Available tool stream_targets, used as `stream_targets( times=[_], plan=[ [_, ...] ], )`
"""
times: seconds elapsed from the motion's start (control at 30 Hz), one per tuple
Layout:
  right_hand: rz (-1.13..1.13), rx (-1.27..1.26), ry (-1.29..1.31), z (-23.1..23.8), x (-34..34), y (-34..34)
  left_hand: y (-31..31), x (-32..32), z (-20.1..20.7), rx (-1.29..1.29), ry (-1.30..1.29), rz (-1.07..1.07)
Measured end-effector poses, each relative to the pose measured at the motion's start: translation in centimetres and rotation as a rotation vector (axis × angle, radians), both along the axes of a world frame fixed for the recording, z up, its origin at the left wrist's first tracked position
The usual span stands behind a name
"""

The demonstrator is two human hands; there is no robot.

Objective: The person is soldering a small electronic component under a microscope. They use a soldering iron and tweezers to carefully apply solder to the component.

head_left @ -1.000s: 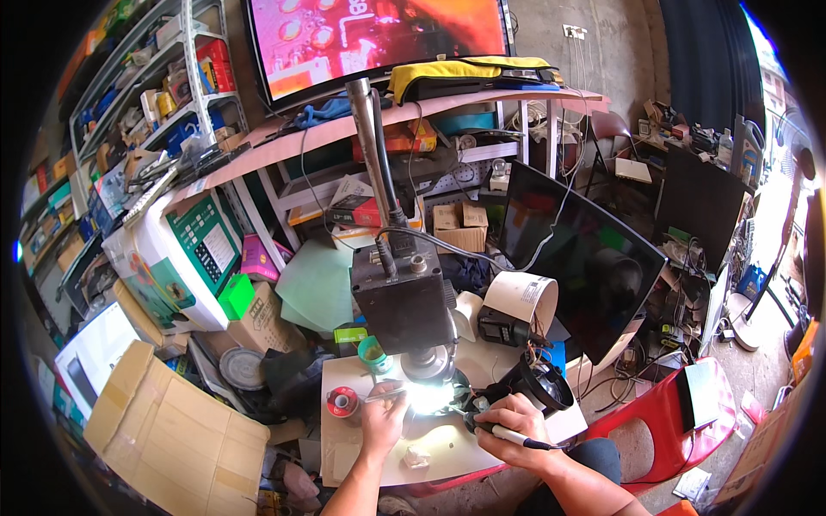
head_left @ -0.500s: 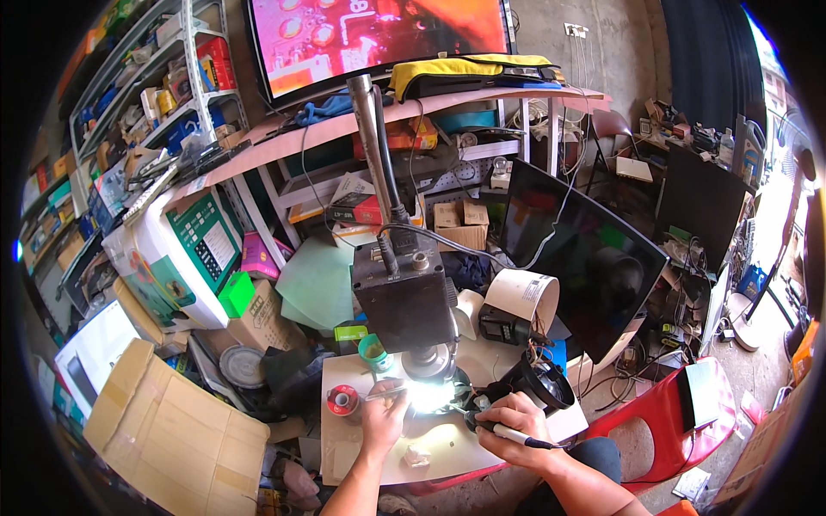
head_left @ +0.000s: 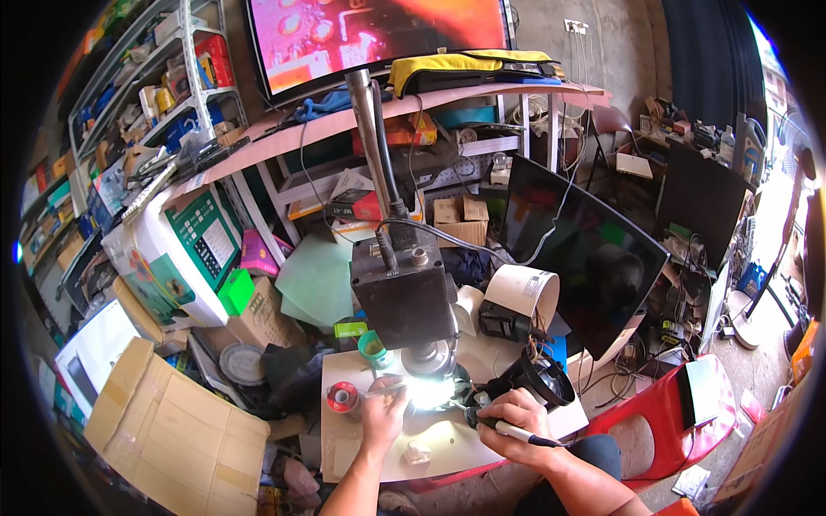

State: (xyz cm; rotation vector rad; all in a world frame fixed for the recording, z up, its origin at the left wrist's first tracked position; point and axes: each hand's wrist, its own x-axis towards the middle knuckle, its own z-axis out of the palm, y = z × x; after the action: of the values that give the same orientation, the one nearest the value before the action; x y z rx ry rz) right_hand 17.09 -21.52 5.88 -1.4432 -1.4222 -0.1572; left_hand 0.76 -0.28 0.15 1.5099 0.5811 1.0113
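Observation:
Under a black microscope camera [head_left: 400,297] a bright glare lights a small green workpiece [head_left: 462,399], its details washed out. My left hand [head_left: 384,423] is closed on thin silvery tweezers [head_left: 387,390] at the left side of the light. On the other side, my right hand [head_left: 519,419] grips a soldering iron [head_left: 518,433] with a white handle and black cord end; its tip is hard to make out. A red solder spool [head_left: 342,396] and a green-lidded jar [head_left: 374,350] stand near my left hand. A small clear lump [head_left: 417,452] lies on the white board [head_left: 361,451] between my forearms.
A black round fan-like housing [head_left: 542,380] with wires sits beyond my right hand. A large screen [head_left: 379,39] shows a magnified circuit board. A dark monitor [head_left: 585,258] leans behind, a red chair [head_left: 667,421] stands at right, and an opened cardboard box [head_left: 176,430] at left.
The magnified picture on the large screen has shifted slightly, with the orange shape looking different. Both hands keep nearly the same place and grip.

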Motion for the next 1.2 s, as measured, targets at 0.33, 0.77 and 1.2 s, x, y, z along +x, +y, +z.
stream_targets(
  times=[0.33,0.77,1.2],
  plan=[
    [-0.007,0.033,0.048,1.2,0.4,-0.4,0.5,-0.1,0.6,0.171,0.135,0.158],
    [-0.117,-0.085,0.095,0.5,-0.2,-0.7,0.9,1.3,0.5,0.420,0.168,0.112],
    [-0.107,-0.009,0.074,0.3,-0.9,0.3,0.0,1.8,0.7,0.461,0.193,0.123]
  ],
)
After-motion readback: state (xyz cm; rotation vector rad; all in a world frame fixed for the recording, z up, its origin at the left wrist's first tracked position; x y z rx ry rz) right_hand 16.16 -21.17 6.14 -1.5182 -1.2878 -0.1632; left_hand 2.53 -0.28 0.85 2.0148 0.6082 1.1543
